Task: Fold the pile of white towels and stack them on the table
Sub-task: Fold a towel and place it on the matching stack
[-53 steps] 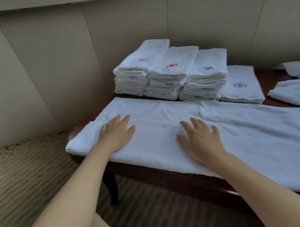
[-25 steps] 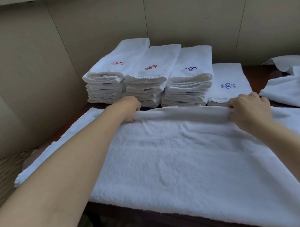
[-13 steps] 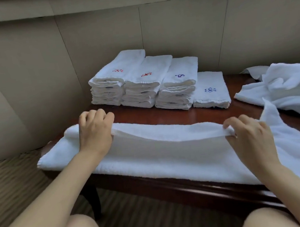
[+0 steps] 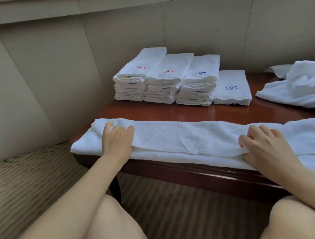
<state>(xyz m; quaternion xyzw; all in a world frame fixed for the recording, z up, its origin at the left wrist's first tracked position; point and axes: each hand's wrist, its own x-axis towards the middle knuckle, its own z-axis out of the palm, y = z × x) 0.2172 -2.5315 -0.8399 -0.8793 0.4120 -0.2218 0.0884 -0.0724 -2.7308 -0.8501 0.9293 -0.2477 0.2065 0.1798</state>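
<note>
At the far left a woven, ribbed seat surface [image 4: 20,177] in dull tan meets padded beige wall panels [image 4: 46,73] with thin seams. The bench [image 4: 179,170] is glossy reddish-brown wood with a rounded front edge.

Along that front edge lies the long towel [image 4: 185,141], thick white terry, folded lengthwise into a narrow strip with its near layers stepped and a stitched hem at each end. The left hand [image 4: 117,142] rests on the strip's left part, its fingers [image 4: 122,130] bent and pressing into the nap, the thumb hidden; they lie on the cloth, and whether they pinch a layer cannot be told. The right hand [image 4: 264,145] sits on the right part of the strip near the bench edge, knuckles raised, fingers [image 4: 254,129] curled, with the thumb pinching the top layer's near edge into a small ridge.

Behind, toward the wall, stand the folded towels [image 4: 167,78]: three tall stacks side by side, touching, the left two topped with small red embroidery and the third with blue. Just right of them is a low stack [image 4: 230,87] with a blue embroidered mark. Farther right, a rumpled pile of unfolded towels [image 4: 305,90] spreads over the bench and runs off the picture's edge.

Bare knees [image 4: 110,225] show at the bottom, over striped carpet [image 4: 184,206].
</note>
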